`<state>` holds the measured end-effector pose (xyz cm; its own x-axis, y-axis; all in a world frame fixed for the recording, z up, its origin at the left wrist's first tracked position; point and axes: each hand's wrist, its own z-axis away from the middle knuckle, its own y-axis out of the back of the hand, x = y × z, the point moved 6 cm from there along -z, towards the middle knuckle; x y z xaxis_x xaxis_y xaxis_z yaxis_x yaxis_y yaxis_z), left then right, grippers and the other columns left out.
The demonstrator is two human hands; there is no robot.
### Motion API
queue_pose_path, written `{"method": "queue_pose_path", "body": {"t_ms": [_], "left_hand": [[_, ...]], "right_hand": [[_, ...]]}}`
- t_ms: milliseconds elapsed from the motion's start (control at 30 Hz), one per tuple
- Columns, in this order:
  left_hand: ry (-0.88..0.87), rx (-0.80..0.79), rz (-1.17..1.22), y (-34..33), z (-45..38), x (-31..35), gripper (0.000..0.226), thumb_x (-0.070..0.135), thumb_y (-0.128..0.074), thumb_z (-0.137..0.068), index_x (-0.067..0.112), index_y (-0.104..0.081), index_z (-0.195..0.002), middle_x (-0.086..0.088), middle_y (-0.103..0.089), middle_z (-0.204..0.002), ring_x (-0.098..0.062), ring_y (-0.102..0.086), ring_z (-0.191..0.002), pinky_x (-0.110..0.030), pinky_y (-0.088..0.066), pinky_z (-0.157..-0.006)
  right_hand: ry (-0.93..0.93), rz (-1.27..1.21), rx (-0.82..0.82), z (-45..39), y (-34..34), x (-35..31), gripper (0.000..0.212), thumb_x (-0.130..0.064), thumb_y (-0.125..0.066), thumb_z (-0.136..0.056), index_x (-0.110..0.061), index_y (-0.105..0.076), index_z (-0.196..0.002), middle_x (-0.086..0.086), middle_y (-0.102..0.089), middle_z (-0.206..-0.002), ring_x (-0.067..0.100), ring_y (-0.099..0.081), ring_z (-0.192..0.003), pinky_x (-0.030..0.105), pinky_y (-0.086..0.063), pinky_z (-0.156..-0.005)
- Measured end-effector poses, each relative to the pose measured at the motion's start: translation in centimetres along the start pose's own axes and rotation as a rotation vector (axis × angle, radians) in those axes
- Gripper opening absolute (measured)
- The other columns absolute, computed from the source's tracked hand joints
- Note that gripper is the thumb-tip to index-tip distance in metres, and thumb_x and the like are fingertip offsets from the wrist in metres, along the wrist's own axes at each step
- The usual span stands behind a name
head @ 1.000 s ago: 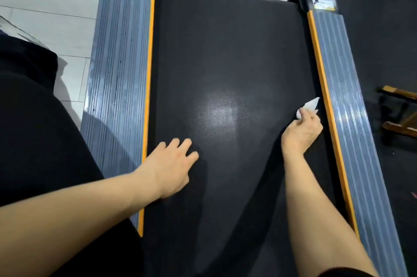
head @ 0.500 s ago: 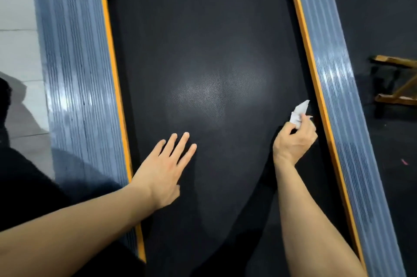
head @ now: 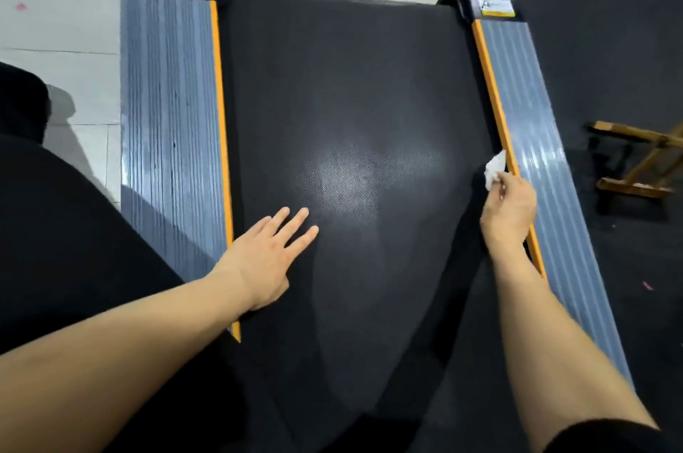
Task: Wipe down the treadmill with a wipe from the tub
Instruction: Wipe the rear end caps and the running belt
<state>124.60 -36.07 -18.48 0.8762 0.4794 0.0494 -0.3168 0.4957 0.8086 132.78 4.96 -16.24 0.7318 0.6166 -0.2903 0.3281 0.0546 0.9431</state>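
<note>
Right hand point(head: 510, 203) fingers pinch the wipe point(head: 494, 169), poking out past the fingertips against the treadmill point(head: 343, 101) belt's right edge; left hand point(head: 268, 253) lies flat, fingers spread.

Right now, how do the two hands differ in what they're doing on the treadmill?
The left hand lies flat with fingers spread on the black belt, holding nothing; the right hand is curled, pinching a white wipe. The left hand sits near the left orange strip; the right hand works at the belt's right edge against the right orange strip. Both arms are bare.
</note>
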Motion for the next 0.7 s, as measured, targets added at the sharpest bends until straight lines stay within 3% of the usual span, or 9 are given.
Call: {"method": "queue_pose_path", "body": {"t_ms": [167, 233, 267, 300, 333, 433, 500, 567, 700], "left_hand": [[-0.02, -0.08, -0.05, -0.8, 1.6, 0.5, 0.083, 0.042, -0.038, -0.102, 0.02, 0.017, -0.16, -0.015, 0.024, -0.166, -0.036, 0.007, -0.156, -0.044, -0.012, -0.127], [-0.028, -0.097, -0.05, -0.9, 1.6, 0.8, 0.085, 0.042, -0.04, -0.101, 0.02, 0.017, -0.161, -0.015, 0.024, -0.166, -0.037, 0.008, -0.156, -0.044, -0.013, -0.127], [-0.033, -0.118, -0.055, -1.0, 1.7, 0.8, 0.087, 0.042, -0.041, -0.1, 0.02, 0.017, -0.161, -0.015, 0.024, -0.166, -0.037, 0.009, -0.156, -0.045, -0.014, -0.127], [-0.04, -0.15, -0.058, -1.3, 1.9, 0.8, 0.088, 0.041, -0.042, -0.099, 0.021, 0.016, -0.161, -0.015, 0.024, -0.166, -0.038, 0.009, -0.156, -0.046, -0.014, -0.126], [-0.044, -0.184, -0.052, -1.7, 2.1, 0.8, 0.089, 0.04, -0.043, -0.098, 0.022, 0.017, -0.161, -0.014, 0.024, -0.166, -0.038, 0.009, -0.156, -0.047, -0.015, -0.126], [-0.042, -0.22, 0.005, -1.7, 2.4, 0.5, 0.089, 0.036, -0.046, -0.097, 0.026, 0.017, -0.161, -0.01, 0.025, -0.167, -0.036, 0.01, -0.156, -0.047, -0.016, -0.126], [-0.044, -0.19, 0.04, -1.2, 2.5, 0.3, 0.087, 0.033, -0.045, -0.098, 0.028, 0.014, -0.161, -0.006, 0.025, -0.167, -0.034, 0.009, -0.157, -0.045, -0.021, -0.125], [-0.035, -0.164, 0.068, -0.8, 2.6, 0.3, 0.083, 0.033, -0.045, -0.1, 0.03, 0.009, -0.162, -0.004, 0.023, -0.168, -0.032, 0.005, -0.157, -0.042, -0.029, -0.122], [-0.024, -0.045, 0.036, 0.4, 2.3, 0.5, 0.072, 0.035, -0.046, -0.099, 0.027, -0.011, -0.162, -0.008, 0.003, -0.17, -0.034, -0.017, -0.152, -0.043, -0.039, -0.11]], "right_hand": [[-0.054, -0.007, -0.031, 3.3, -3.5, -7.5, 0.026, -0.007, -0.048, -0.094, -0.005, -0.074, -0.097, 0.015, -0.064, -0.081, 0.035, -0.06, -0.075, 0.042, -0.048, -0.065], [0.255, -0.172, -0.177, 8.0, -4.4, -16.9, 0.016, -0.004, -0.048, -0.089, 0.002, -0.063, -0.092, -0.002, -0.056, -0.075, 0.025, -0.049, -0.066, 0.036, -0.045, -0.063], [0.465, -0.23, -0.254, 11.1, -4.7, -21.8, 0.01, -0.002, -0.046, -0.086, -0.012, -0.046, -0.082, -0.004, -0.057, -0.074, 0.026, -0.049, -0.063, 0.044, -0.047, -0.057], [0.63, -0.278, -0.296, 14.0, -5.0, -25.6, 0.031, 0.0, -0.047, -0.084, -0.022, -0.068, -0.09, -0.002, -0.062, -0.075, 0.028, -0.053, -0.063, 0.038, -0.055, -0.063], [0.766, -0.306, -0.358, 16.3, -5.5, -28.1, 0.022, 0.004, -0.052, -0.081, -0.006, -0.069, -0.094, 0.004, -0.067, -0.077, 0.032, -0.058, -0.067, 0.038, -0.054, -0.062], [1.026, -0.298, -0.349, 16.7, -5.5, -28.9, 0.022, 0.01, -0.067, -0.077, -0.008, -0.075, -0.087, 0.008, -0.071, -0.084, 0.033, -0.061, -0.074, 0.036, -0.049, -0.075], [0.926, -0.222, -0.305, 12.7, -4.7, -24.9, 0.02, 0.0, -0.057, -0.081, -0.008, -0.075, -0.086, 0.013, -0.071, -0.083, 0.034, -0.065, -0.072, 0.038, -0.049, -0.072], [0.557, -0.028, -0.204, 6.9, -3.1, -17.3, 0.028, -0.013, -0.047, -0.088, -0.006, -0.074, -0.086, 0.018, -0.071, -0.084, 0.037, -0.067, -0.078, 0.037, -0.052, -0.068], [-0.139, 0.214, -0.097, 1.7, -0.5, -4.9, 0.031, 0.0, -0.046, -0.092, -0.002, -0.073, -0.107, 0.024, -0.064, -0.098, 0.044, -0.058, -0.096, 0.042, -0.044, -0.075]]}}
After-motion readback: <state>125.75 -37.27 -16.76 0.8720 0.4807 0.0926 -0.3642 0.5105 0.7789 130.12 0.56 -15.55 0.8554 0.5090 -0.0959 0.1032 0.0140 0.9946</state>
